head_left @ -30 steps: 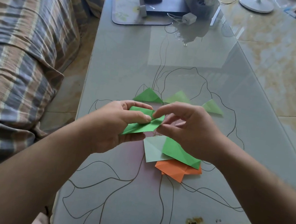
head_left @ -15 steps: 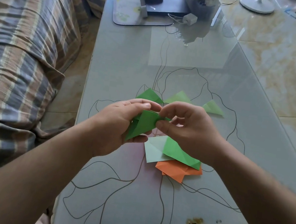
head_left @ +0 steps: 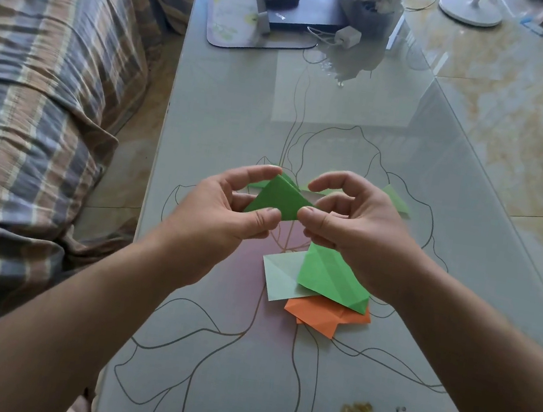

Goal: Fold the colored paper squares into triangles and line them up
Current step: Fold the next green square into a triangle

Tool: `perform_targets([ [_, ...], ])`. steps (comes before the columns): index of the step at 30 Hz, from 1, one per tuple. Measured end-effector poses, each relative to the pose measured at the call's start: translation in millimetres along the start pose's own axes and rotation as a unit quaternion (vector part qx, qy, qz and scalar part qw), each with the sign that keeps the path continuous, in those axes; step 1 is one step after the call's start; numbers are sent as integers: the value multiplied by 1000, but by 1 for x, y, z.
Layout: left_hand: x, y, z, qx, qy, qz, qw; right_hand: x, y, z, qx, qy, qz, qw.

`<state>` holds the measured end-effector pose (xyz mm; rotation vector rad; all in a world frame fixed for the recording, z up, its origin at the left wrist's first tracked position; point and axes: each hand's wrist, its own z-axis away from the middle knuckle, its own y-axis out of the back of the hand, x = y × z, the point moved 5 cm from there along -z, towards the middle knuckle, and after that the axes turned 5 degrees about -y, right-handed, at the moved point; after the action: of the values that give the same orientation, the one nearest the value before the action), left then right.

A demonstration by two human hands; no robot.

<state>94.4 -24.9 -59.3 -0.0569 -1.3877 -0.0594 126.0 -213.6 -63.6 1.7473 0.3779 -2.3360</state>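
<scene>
Paper now folded to green triangle (head_left: pixel 277 199), L hand (head_left: pixel 228 207) + R hand (head_left: pixel 348 216) pinching it.

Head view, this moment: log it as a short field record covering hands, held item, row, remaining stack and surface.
left hand: pinches the green triangle's left side
right hand: pinches its right corner
held item: green triangle, folded, above the table
row: folded green pieces behind the hands, mostly hidden; one shows at right
stack: green sheet over pale sheet and orange sheets
surface: glass table
</scene>
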Motion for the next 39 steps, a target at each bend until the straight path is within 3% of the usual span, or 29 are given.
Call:
perform_targets([
  [11,-1,-6,2,-36,-15,-100,994,1,-5,2,-11,-38,75,996],
  [18,-10,-4,-2,-3,11,-55,998,2,-2,1,-4,-56,66,996],
  [22,-10,-14,1,-32,34,-12,999,0,-2,1,-7,-53,-4,999],
  [26,-13,-18,3,-13,62,81,995,1,-6,2,-26,-59,-43,997],
  [28,-17,-18,2,-17,70,66,995,2,-7,1,-31,-50,-40,997],
  [33,-16,-22,4,-110,72,-46,990,1,-5,0,-17,17,101,995],
  [36,-3,-11,0,-70,19,-82,994,0,-2,0,15,43,219,975],
  [39,7,-7,1,-61,-34,-107,992,0,-3,0,24,50,252,966],
])
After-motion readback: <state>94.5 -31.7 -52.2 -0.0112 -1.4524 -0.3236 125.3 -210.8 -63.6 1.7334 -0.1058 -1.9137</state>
